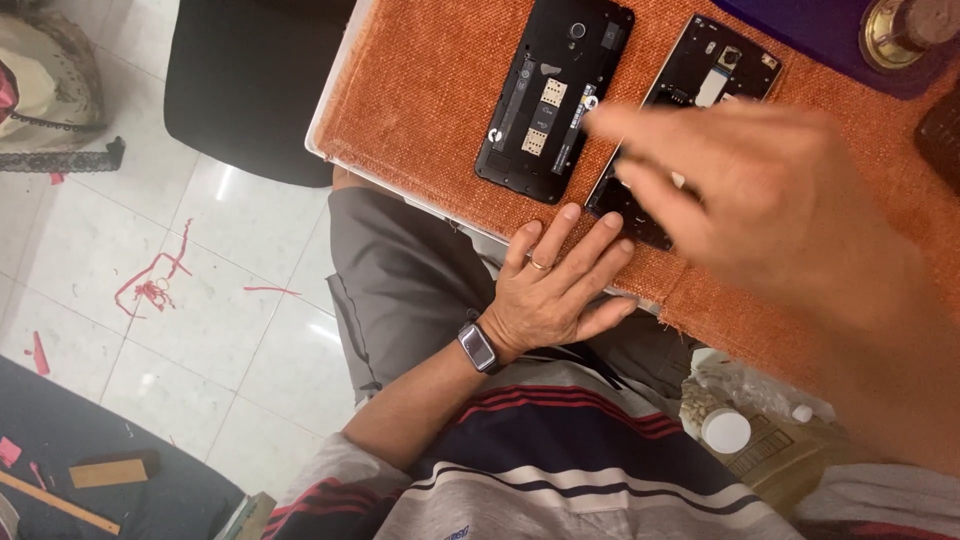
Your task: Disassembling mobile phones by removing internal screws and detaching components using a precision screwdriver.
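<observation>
Two opened black phones lie on an orange woven mat [420, 110]. The left phone [552, 95] shows its bare back with card slots. The right phone [690, 110] is partly covered by my right hand [770, 200], which hovers blurred above it with fingers spread and pointing left; I see nothing held in it. My left hand [555, 285] rests flat on the mat's near edge, fingers apart, fingertips close to the right phone's lower end. It wears a ring and a dark wristwatch [478, 347].
A brass round object [895, 30] sits on a dark purple surface at the top right. A black chair seat [250, 80] stands left of the table. A white-capped container [725, 430] sits low at the right. Red scraps [155, 285] lie on the white tile floor.
</observation>
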